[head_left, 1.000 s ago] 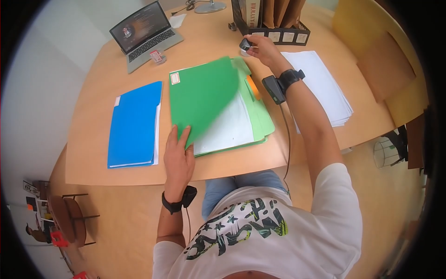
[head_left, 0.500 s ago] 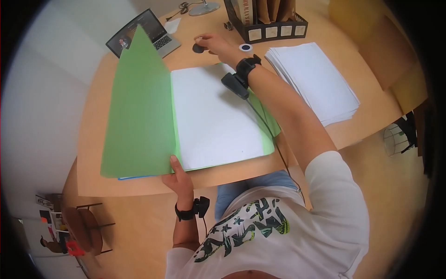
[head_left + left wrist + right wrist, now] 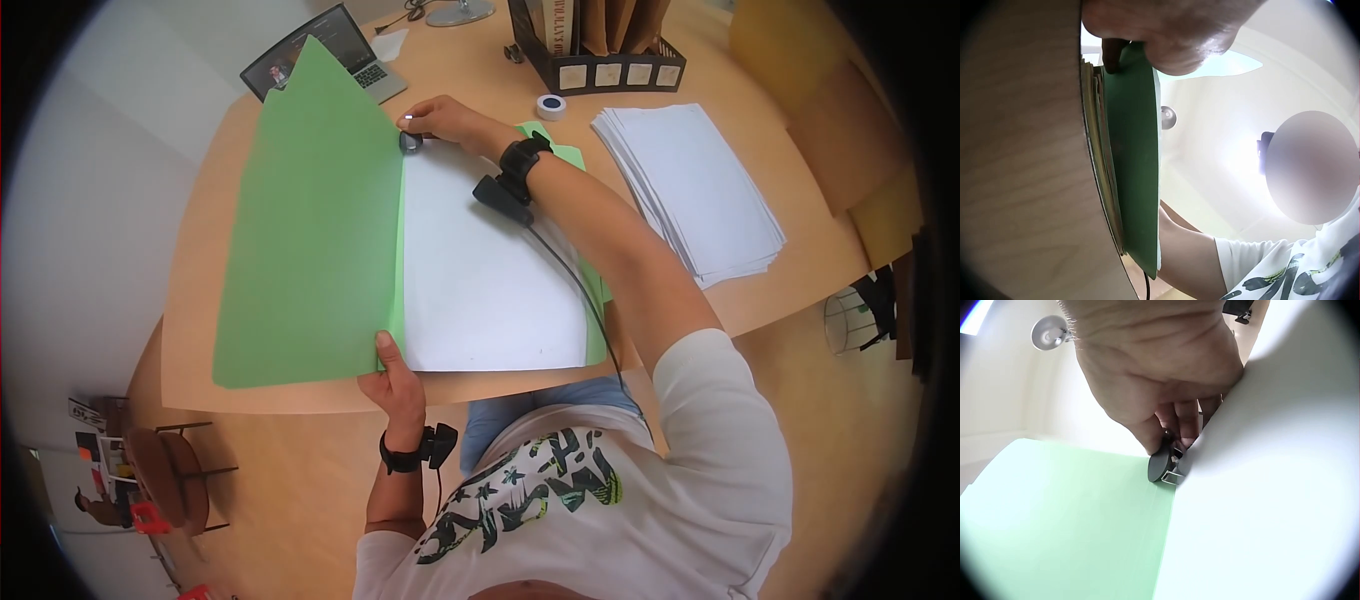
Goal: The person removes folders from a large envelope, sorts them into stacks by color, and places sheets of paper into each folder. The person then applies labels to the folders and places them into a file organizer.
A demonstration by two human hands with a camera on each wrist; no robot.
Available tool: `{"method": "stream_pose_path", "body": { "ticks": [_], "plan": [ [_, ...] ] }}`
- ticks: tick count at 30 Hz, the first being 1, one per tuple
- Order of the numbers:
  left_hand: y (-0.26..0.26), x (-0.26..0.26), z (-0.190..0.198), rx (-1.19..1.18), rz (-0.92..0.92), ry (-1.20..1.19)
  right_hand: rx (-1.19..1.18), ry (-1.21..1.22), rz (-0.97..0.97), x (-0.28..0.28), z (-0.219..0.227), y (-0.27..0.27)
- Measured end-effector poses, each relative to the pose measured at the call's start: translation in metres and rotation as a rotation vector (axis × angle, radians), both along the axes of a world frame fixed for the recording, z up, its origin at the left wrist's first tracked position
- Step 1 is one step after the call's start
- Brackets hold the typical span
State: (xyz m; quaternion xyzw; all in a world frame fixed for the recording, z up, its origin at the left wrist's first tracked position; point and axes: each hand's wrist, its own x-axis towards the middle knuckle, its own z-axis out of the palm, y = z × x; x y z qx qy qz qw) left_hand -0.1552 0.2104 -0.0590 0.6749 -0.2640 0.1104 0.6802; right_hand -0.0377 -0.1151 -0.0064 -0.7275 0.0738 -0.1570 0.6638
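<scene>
A green folder [image 3: 310, 230] stands with its front cover raised to the left, showing a stack of white paper [image 3: 490, 270] inside. My left hand [image 3: 400, 390] grips the lower edge near the fold, thumb on top and the other fingers beneath it. At the upper left corner of the paper, my right hand [image 3: 450, 122] pinches a small black staple remover [image 3: 1161, 461] with rounded pads and bright metal parts. Its metal end lies right at the folder's fold in the right wrist view. The raised cover hides the blue folder.
Loose white sheets [image 3: 690, 195] lie in a pile on the right. Behind them stand a small white round case [image 3: 551, 107] with a dark centre and a black file holder [image 3: 620, 75]. A laptop [image 3: 375, 78] is partly behind the cover. A cable [image 3: 570, 265] trails from the right wrist.
The green cover has swung up and left, uncovering the white paper. My right hand has moved left with the staple remover, then down to the paper's upper left corner.
</scene>
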Motion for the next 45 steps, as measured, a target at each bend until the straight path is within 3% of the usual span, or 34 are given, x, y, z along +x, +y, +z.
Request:
{"method": "stream_pose_path", "body": {
  "ticks": [3, 6, 8, 10, 12, 15, 20, 22, 25, 31, 34, 37, 38, 41, 43, 45],
  "plan": [
    [0.000, -0.001, 0.004, 0.005, 0.001, -0.020, 0.049, -0.067, -0.022, -0.008, 0.005, 0.001],
    [0.000, -0.001, 0.001, -0.009, 0.008, -0.011, -0.288, -0.260, -0.308, -0.014, 0.003, -0.033],
    [0.003, -0.002, -0.002, 0.061, -0.046, -0.022, -0.787, -0.076, -0.549, -0.037, 0.007, -0.069],
    [0.003, -0.001, -0.001, 0.136, -0.088, -0.098, -1.076, 0.288, -0.541, -0.081, 0.023, -0.082],
    [-0.002, -0.001, 0.011, 0.217, -0.115, -0.244, -1.262, 0.459, -0.495, -0.112, 0.023, -0.096],
    [-0.005, -0.002, 0.022, 0.301, -0.221, -0.358, -1.297, 0.599, -0.397, -0.148, 0.024, -0.104],
    [-0.007, -0.006, 0.017, 0.505, -0.221, -0.457, -1.154, 0.582, -0.342, -0.169, 0.013, -0.114],
    [-0.008, -0.009, 0.017, 0.578, -0.213, -0.502, -1.077, 0.612, -0.360, -0.167, 0.016, -0.110],
    [-0.008, -0.010, 0.017, 0.630, -0.222, -0.525, -1.050, 0.465, -0.534, -0.153, 0.002, -0.114],
    [-0.005, -0.009, 0.025, 0.743, -0.315, -0.555, -1.229, 0.639, -0.500, -0.124, -0.016, -0.114],
    [-0.001, -0.010, 0.042, 1.003, -0.319, -0.675, -1.199, 0.608, -0.576, -0.123, -0.011, -0.105],
    [0.005, -0.003, 0.057, 0.992, -0.426, -0.631, -0.992, 0.290, -0.693, -0.120, -0.004, -0.104],
    [0.004, 0.003, 0.059, 0.917, -0.416, -0.607, -0.857, 0.185, -0.653, -0.118, 0.002, -0.101],
    [-0.015, 0.032, 0.069, 0.708, -0.375, -0.557, 0.087, -0.053, -0.295, -0.110, 0.025, -0.060],
    [-0.040, 0.054, 0.083, 0.553, -0.384, -0.477, 0.323, -0.139, -0.012, -0.104, 0.033, -0.027],
    [-0.067, 0.068, 0.096, 0.407, -0.398, -0.369, 0.388, -0.100, 0.126, -0.101, 0.041, 0.007]
  ]
}}
